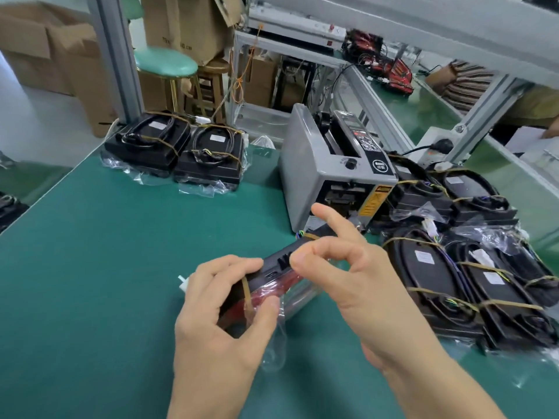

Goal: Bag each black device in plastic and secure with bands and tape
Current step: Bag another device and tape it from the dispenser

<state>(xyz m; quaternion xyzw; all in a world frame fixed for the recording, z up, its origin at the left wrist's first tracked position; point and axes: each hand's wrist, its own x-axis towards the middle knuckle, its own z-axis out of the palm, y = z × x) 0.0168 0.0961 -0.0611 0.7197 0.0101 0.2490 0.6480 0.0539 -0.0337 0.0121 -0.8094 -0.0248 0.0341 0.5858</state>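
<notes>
Black device point(279, 263) on edge, slanting up-right, left hand point(223, 313) gripping

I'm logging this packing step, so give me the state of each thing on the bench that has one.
Left hand: grips the device, thumb on its bag.
Right hand: pinches near the device's top edge, index finger raised.
Device: held off the mat, tilted, partly bagged, one rubber band on.
Plastic bag: open end loose.
Tape dispenser: upright, untouched.
Two far devices: bagged, banded.
</notes>
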